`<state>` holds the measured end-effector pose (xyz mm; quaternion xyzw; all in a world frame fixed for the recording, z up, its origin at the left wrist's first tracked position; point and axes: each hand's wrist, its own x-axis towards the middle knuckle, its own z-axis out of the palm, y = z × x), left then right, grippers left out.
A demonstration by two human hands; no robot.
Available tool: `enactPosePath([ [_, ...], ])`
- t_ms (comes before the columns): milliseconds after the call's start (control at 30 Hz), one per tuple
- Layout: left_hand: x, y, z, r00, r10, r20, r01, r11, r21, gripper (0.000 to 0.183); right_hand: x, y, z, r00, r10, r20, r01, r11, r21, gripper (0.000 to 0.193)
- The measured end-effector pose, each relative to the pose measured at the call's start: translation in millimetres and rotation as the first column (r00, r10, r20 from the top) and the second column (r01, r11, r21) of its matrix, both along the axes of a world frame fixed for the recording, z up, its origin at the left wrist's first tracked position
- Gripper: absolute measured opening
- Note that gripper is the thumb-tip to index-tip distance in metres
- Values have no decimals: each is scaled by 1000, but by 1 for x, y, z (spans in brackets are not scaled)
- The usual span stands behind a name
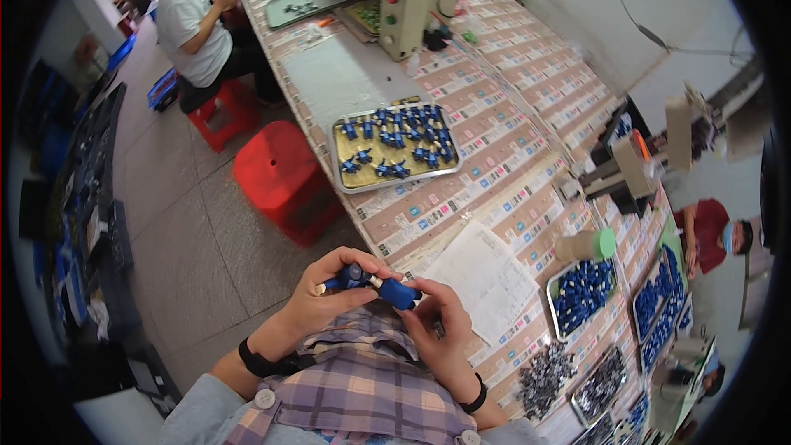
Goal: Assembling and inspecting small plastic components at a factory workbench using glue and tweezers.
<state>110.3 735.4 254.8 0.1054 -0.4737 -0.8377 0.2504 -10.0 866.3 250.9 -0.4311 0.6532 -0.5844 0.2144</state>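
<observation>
My left hand [321, 297] is closed around a small dark blue piece [354, 275] with a pale end, pinched between thumb and fingers. Close beside it, my right hand [442, 325] pinches a brighter blue, block-like piece [398, 293] with dark tips. A short gold-coloured bit shows where the two pieces meet; whether they are joined I cannot tell. Both hands are in front of my checked apron [354, 379], near the table edge. Beyond them stands a metal tray [404, 182] of similar blue pieces with pale ends, on a yellowish bottom.
A written paper sheet [482, 276] lies right of my hands. Farther right are a green-lidded jar [583, 245], a tray of blue pieces [582, 301] and a pile of grey parts [545, 379]. A red stool [276, 165], a beige machine [404, 12] and a seated person [198, 37] are beyond.
</observation>
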Motion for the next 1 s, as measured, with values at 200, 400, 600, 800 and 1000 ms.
enactPosePath([
  [200,34,-24,-3,992,122,18,-123,990,72,25,21,-43,-7,987,137,-86,-141,989,-41,40],
  [400,101,-80,-16,953,290,85,-294,955,41,26,81,-114,-14,966,211,-149,-216,976,-21,41],
  [600,168,-165,-23,929,360,89,-370,917,149,27,155,-205,-10,978,210,0,-210,977,43,33],
  [800,182,-218,-25,973,229,16,-229,970,76,27,174,-237,-4,738,76,670,-211,970,122,22],
  [1000,179,-238,-22,994,80,-68,-65,978,197,25,186,-241,-1,992,17,125,-22,999,40,23],
])
